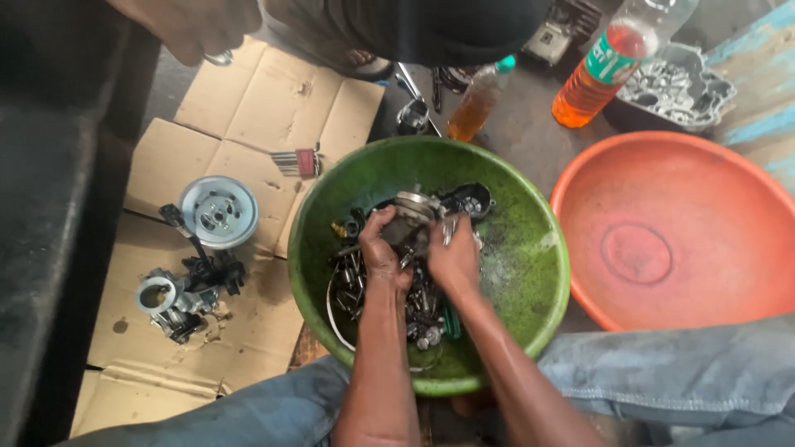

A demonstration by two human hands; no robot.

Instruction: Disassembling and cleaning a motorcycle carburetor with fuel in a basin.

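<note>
Both my hands are inside a green plastic basin filled with several small metal engine parts and bolts. My left hand and my right hand grip a grey metal engine part between them, held just above the pile. A black part lies behind it at the far side of the basin. My forearms reach in from the bottom of the frame, between my jeans-clad knees.
An orange basin stands at the right. Flattened cardboard at the left carries a round silver pulley, dark engine parts and a hex key set. Two bottles of orange liquid stand beyond. Another person's hand is at top left.
</note>
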